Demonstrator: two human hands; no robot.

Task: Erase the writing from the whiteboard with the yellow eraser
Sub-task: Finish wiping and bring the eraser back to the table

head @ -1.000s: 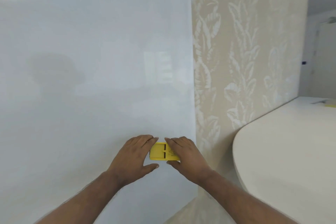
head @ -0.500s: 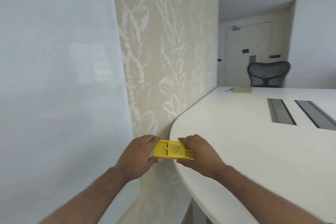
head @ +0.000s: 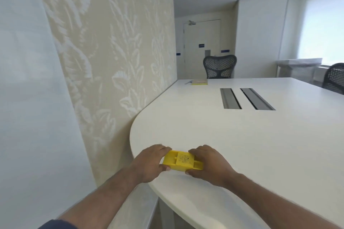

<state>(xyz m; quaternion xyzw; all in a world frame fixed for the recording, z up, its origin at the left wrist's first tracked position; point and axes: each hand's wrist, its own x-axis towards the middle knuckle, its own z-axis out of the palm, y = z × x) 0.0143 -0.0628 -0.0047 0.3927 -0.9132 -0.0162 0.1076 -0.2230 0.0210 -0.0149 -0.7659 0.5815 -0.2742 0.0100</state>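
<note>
The yellow eraser [head: 182, 161] lies flat at the near rounded end of the white table [head: 242, 135]. My left hand [head: 150, 161] grips its left end and my right hand [head: 208, 163] grips its right end, fingers over the top and thumbs at the near side. The whiteboard [head: 31, 98] fills the left edge of the view, and no writing shows on the part I can see.
A patterned beige wall panel [head: 115, 52] stands between the whiteboard and the table. Two grey cable slots [head: 245, 98] sit mid-table, and a yellow-edged pad [head: 200, 82] lies at the far end. Black mesh chairs [head: 219, 66] stand behind the table.
Both hands carried the eraser off the whiteboard, past the wall panel, and down onto the table's near end. The view swung right from the board to the table.
</note>
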